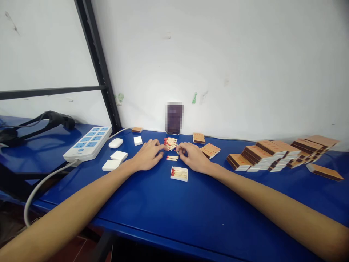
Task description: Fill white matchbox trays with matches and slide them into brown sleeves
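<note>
Fingers of left hand [148, 155] spread loosely at match pile [171, 143]; a nudge could scatter it. Nearer, matches [178, 173] in open tray [180, 179]; wrist bump could spill them. Right hand [193, 156], fingers curled beside pile; grip unclear.

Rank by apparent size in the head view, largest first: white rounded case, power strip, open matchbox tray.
1. Power strip
2. Open matchbox tray
3. White rounded case

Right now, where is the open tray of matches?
In the head view, the tray sits just below centre on the blue table, on the near side of the few loose matches.
</note>
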`<state>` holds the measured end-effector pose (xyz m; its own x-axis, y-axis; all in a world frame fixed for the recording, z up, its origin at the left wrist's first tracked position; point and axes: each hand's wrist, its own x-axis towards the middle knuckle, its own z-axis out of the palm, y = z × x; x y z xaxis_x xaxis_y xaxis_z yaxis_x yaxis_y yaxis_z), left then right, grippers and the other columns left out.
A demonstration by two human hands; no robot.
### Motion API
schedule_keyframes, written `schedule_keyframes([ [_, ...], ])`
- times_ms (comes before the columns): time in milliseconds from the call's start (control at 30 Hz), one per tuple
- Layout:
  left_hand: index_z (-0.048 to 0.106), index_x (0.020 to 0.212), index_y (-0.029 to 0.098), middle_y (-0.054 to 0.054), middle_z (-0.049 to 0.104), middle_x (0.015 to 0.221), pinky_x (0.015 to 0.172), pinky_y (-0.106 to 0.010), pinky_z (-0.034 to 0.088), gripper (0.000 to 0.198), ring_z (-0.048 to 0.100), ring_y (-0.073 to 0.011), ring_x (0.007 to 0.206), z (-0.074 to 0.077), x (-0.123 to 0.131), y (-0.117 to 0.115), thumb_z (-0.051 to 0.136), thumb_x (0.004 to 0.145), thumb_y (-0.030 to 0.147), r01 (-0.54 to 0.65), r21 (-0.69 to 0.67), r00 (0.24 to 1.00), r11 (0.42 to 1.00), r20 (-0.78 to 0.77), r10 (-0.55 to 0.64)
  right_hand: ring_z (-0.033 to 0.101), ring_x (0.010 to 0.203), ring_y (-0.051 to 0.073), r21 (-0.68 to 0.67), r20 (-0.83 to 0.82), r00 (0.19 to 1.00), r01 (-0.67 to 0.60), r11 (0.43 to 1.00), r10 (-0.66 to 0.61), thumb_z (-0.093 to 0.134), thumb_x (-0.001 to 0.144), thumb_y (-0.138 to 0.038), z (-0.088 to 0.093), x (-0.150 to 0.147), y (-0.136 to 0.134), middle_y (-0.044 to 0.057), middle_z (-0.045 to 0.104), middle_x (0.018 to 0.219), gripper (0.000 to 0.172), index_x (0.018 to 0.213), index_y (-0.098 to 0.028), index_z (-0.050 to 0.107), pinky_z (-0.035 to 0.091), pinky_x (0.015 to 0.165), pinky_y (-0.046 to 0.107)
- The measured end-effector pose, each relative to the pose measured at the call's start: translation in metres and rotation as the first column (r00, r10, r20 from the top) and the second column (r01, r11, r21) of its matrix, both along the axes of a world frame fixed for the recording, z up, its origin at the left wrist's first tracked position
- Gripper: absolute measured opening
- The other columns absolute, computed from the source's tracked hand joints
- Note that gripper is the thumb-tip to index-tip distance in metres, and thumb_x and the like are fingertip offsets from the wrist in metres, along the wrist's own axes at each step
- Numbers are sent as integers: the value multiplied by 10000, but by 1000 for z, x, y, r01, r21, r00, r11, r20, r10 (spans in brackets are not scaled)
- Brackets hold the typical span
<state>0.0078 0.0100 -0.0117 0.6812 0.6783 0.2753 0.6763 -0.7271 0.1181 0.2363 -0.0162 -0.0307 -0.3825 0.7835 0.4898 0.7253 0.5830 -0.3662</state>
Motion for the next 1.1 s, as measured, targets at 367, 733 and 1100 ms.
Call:
schedule_keyframes([
  [367, 601, 1234, 267, -74, 506, 1074, 881, -409, 381, 381, 438, -223, 957, 6, 4, -8, 341, 956, 282, 120, -6, 993, 993, -19, -120, 581, 863, 177, -5, -6, 998, -55, 998, 55, 486, 828, -93, 2, -1, -4, 25, 683, 928, 211, 985, -209, 564, 431, 788, 331],
  [733, 571, 1229, 277, -87, 477, 1189, 874, -473, 397, 369, 426, -272, 1060, 7, 10, -15, 337, 944, 285, 84, 51, 994, 995, -80, -80, 584, 911, 200, 56, 116, 989, -98, 994, 91, 538, 857, -179, 5, -3, -7, 49, 708, 920, 132, 852, -189, 670, 435, 843, 347],
  [1100, 541, 1193, 198, -122, 436, 1240, 881, -470, 410, 326, 446, -268, 1053, 4, 8, -11, 384, 922, 291, -17, 164, 1000, 986, 21, 13, 569, 748, 151, 61, 27, 999, 39, 997, -40, 524, 850, -152, 4, 1, 6, 40, 627, 910, 175, 964, -194, 649, 435, 704, 285],
])
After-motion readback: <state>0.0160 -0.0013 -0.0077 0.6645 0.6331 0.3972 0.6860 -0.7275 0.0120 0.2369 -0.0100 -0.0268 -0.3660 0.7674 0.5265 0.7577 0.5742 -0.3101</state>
